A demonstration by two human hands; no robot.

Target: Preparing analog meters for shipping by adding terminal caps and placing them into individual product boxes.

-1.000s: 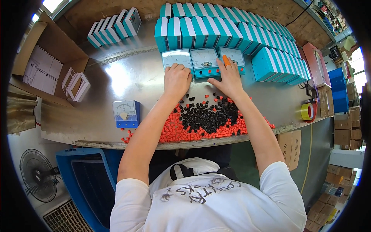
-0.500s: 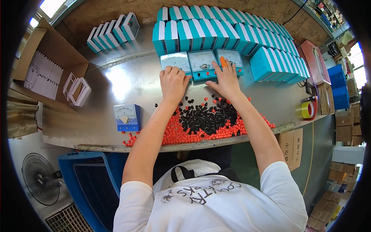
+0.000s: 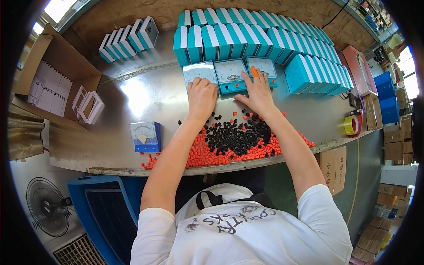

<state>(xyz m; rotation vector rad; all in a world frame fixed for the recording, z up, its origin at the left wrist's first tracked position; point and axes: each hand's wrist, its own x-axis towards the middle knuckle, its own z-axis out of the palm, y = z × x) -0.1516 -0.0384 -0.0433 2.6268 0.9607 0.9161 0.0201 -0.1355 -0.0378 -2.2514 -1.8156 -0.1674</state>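
Observation:
Three teal panel meters with white faces stand in a row: a left meter, a middle meter and a right meter. My left hand is closed, its fingers curled over the left meter's lower front; what they grip there is hidden beneath them. My right hand is open, fingers apart, an orange finger cot on one. Its fingertips reach the right meter's lower front, and the thumb points at the middle meter. Red caps show on the middle meter's base. Nearer me lie loose black caps and red caps.
Rows of teal-and-white meters fill the back, with more at right. A blue meter stands front left. At far left is a cardboard box beside white frames. Tape rolls lie at the right edge.
My left hand has shifted slightly right and toward me along the left meter's front, uncovering part of its left side. My right hand is nearly still, still spread at the right meter.

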